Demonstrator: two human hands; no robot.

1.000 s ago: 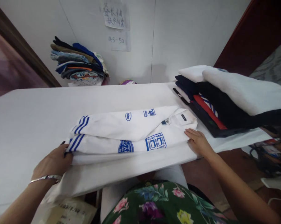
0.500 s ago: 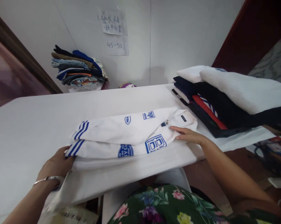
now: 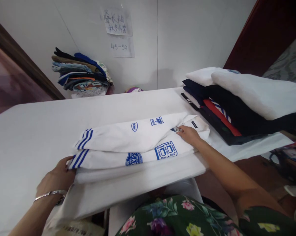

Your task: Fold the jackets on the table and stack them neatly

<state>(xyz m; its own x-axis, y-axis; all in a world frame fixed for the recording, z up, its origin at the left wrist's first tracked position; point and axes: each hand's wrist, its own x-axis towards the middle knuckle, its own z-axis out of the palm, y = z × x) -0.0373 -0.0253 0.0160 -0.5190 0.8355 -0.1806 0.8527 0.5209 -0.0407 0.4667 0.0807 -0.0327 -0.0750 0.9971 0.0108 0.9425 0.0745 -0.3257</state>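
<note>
A white jacket (image 3: 118, 134) with blue prints lies folded lengthwise on the white table, its sleeves laid side by side. Blue stripes ring the cuffs at the left, and a collar with a dark label is at the right. My left hand (image 3: 58, 177), a silver bangle on its wrist, grips the near cuff; its fingertips are partly hidden by the cloth. At the neck opening, my right hand (image 3: 188, 135) has its fingers closed on the jacket beside a small metal zipper pull (image 3: 176, 129).
A stack of folded clothes (image 3: 81, 73) stands against the wall at the back left. On the right is a pile of dark, red and white garments (image 3: 224, 108). Handwritten paper signs (image 3: 118, 24) hang on the wall. The white table's (image 3: 35, 131) near edge is in front of my body.
My right hand has shifted slightly left and up, from resting with fingers stretched near the collar to closing at the zipper pull. My left hand stays at the cuff.
</note>
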